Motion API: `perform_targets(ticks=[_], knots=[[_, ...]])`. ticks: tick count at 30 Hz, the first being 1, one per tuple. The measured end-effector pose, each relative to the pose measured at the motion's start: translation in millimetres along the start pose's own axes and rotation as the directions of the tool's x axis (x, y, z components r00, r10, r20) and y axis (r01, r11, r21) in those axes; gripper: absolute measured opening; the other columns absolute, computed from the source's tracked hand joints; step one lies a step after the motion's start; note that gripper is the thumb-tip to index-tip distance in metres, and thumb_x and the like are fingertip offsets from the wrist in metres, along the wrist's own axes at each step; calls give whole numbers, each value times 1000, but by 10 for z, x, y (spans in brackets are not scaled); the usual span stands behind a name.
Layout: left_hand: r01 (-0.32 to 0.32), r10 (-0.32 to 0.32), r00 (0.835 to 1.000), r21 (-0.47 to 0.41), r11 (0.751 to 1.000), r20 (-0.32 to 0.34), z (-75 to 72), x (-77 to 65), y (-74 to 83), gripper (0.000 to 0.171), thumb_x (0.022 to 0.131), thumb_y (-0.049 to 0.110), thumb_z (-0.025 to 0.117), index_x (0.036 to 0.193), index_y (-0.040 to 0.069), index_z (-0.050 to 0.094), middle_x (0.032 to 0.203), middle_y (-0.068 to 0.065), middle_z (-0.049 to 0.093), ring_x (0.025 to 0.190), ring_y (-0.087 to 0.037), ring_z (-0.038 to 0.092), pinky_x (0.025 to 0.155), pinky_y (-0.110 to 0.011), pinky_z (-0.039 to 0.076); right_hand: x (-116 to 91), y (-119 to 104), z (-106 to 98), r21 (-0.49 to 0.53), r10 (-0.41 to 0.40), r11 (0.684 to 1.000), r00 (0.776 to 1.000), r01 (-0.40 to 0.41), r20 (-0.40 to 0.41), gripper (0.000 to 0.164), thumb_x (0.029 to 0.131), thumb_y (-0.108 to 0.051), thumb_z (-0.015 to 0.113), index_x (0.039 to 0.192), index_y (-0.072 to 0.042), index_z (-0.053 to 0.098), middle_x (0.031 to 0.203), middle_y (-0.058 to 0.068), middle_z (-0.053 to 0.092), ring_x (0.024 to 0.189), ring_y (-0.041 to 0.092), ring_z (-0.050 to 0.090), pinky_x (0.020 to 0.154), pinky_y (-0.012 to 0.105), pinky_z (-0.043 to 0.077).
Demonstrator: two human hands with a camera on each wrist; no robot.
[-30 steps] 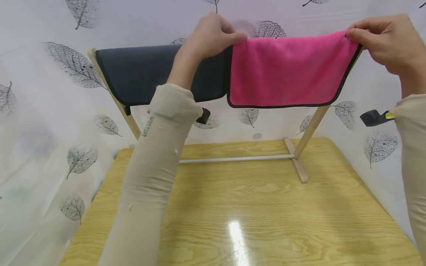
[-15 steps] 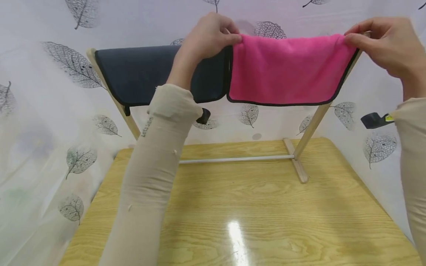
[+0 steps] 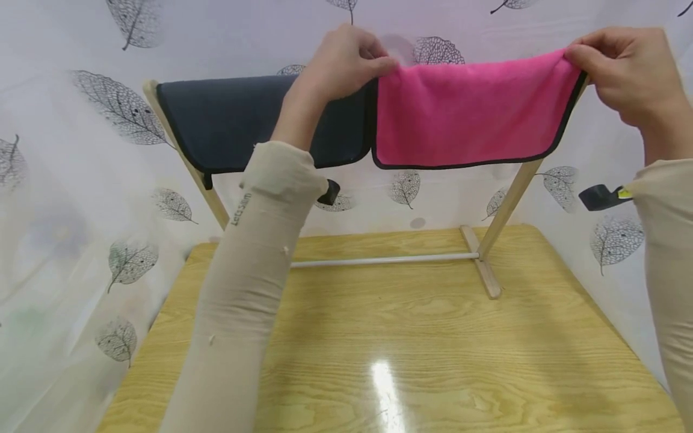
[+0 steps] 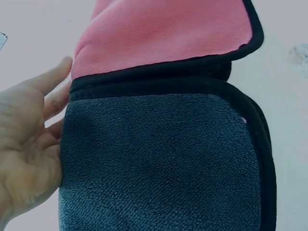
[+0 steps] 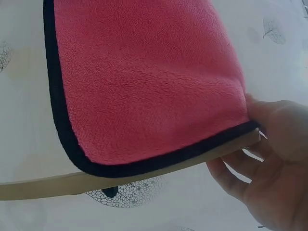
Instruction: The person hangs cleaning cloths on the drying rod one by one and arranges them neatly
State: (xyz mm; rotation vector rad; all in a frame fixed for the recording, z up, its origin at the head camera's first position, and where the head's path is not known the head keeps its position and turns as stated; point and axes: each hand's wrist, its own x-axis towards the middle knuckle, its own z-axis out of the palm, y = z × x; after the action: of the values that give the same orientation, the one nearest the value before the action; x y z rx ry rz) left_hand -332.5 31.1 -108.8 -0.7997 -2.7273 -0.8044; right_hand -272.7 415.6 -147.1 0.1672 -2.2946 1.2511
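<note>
A pink towel (image 3: pixel 471 114) with black edging hangs folded over the top of a wooden rack (image 3: pixel 511 198). My left hand (image 3: pixel 346 63) pinches the fold at its upper left corner. At the upper right corner my right hand (image 3: pixel 630 75) pinches the fold between thumb and fingers, near the rack's post; there the cloth is drawn up a little. A dark grey towel (image 3: pixel 216 120) with black edging hangs on the rack's left half, its side against the pink one and partly hidden by my left arm. In the left wrist view, the left hand (image 4: pixel 29 139) lies beside both towels' fold.
The rack stands on a wood-grain table (image 3: pixel 422 343), with a white lower bar (image 3: pixel 390 260) and a wooden foot (image 3: pixel 489 279). A pale leaf-patterned sheet (image 3: pixel 65 240) surrounds the table at the back and sides.
The pink towel's front hem has risen slightly, more on the right. The right hand dipped with its corner, then came back up. The left hand barely shifted; the grey towel stayed put.
</note>
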Motion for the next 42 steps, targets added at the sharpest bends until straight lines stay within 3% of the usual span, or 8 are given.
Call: perform_targets(ticks=[7, 15, 20, 23, 27, 30, 34, 42], knots=[[-12, 12, 997, 6, 1000, 80, -12, 3, 2, 37, 99, 40, 69, 129, 18, 74, 112, -1, 69, 96, -13, 50, 81, -27, 41, -7, 29, 8, -44, -21, 999, 1000, 20, -22, 24, 106, -18, 59, 126, -20, 73, 98, -16, 62, 83, 1, 55, 75, 3, 45], [-81, 72, 995, 131, 988, 73, -17, 17, 0, 37, 108, 40, 53, 130, 20, 74, 101, -1, 65, 73, -9, 43, 64, -25, 35, -31, 130, -112, -8, 1, 1000, 994, 0, 110, 29, 106, -16, 59, 132, -17, 71, 98, -15, 63, 87, 3, 55, 87, 2, 40], [-69, 60, 996, 141, 988, 64, -1, 11, 15, 38, 109, 39, 50, 140, 25, 67, 124, 1, 67, 103, -10, 56, 85, -19, 43, -2, 135, -61, -10, -54, 998, 996, 55, 72, 28, 107, -14, 56, 132, -16, 69, 101, -14, 64, 86, 4, 56, 81, 5, 44], [-67, 59, 997, 151, 986, 59, 12, 11, 13, 38, 110, 38, 49, 142, 25, 65, 133, 2, 65, 114, -10, 53, 92, -18, 42, -2, 118, -32, -17, -63, 998, 997, 64, 52, 28, 108, -15, 55, 130, -15, 71, 100, -14, 64, 86, 5, 55, 79, 5, 44], [-74, 65, 996, 165, 983, 63, 24, 24, -4, 36, 108, 44, 51, 120, 19, 74, 98, 1, 63, 85, -8, 47, 73, -23, 37, -20, 120, -37, -45, -46, 998, 998, 48, 47, 29, 108, -17, 56, 130, -12, 73, 100, -15, 63, 89, 5, 53, 80, 6, 41], [-49, 39, 996, 117, 992, 85, 27, 28, -2, 34, 103, 46, 61, 112, 17, 75, 87, 0, 57, 80, -9, 45, 71, -26, 35, -20, 137, -51, -81, -48, 995, 998, 51, 46, 25, 104, -15, 62, 126, -15, 75, 105, -17, 59, 100, 3, 47, 80, 8, 39], [-14, 8, 994, 59, 998, 109, 23, 25, 9, 35, 100, 38, 69, 127, 17, 75, 104, -2, 65, 93, -13, 51, 78, -26, 39, -19, 147, -47, -109, -90, 990, 995, 94, 39, 24, 99, -9, 69, 121, -16, 77, 111, -17, 55, 110, 2, 41, 84, 10, 38], [-9, 3, 994, 57, 998, 113, 10, 25, 7, 36, 100, 30, 70, 133, 15, 71, 115, -3, 63, 98, -15, 52, 82, -26, 43, -52, 159, -29, -70, -96, 993, 995, 96, 5, 29, 97, -6, 71, 123, -20, 76, 98, -15, 59, 82, 0, 55, 81, 12, 39]])
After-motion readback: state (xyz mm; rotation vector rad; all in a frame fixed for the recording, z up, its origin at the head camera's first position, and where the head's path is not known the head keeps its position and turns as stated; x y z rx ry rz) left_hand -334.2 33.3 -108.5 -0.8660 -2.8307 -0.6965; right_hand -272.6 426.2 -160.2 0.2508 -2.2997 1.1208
